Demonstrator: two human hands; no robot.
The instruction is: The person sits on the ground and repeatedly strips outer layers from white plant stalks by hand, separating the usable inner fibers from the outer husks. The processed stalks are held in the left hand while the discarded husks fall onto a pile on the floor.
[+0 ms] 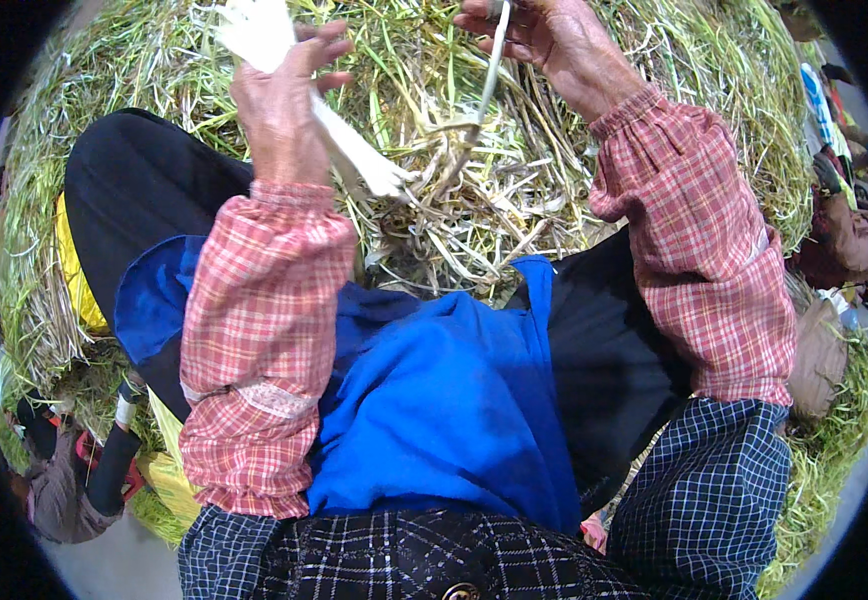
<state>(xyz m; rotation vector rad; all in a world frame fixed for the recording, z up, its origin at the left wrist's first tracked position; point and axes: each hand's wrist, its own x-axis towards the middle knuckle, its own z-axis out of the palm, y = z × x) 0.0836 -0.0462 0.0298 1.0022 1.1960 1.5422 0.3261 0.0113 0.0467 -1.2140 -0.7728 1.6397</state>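
My left hand (284, 101) is raised at the upper left of centre around a bright white plant stalk (366, 154), its fingers partly spread. The stalk's overexposed upper part (257, 34) shows above the hand, and its lower end slants toward my lap. My right hand (554, 52), cut off by the top edge, holds a thin pale stem (492, 71) that hangs down to a withered brownish strand (467, 142). A small dark thing at its fingers is too unclear to name. Beneath both hands lies a heap of green and straw-coloured plant trimmings (404, 82).
My knees, in black trousers (156, 157), flank a blue apron (441, 405). Yellow sheeting (77, 262) shows beside my left leg. One person (73, 480) is at the lower left and another (850, 232) at the right edge. Green trimmings (824, 465) lie at the lower right.
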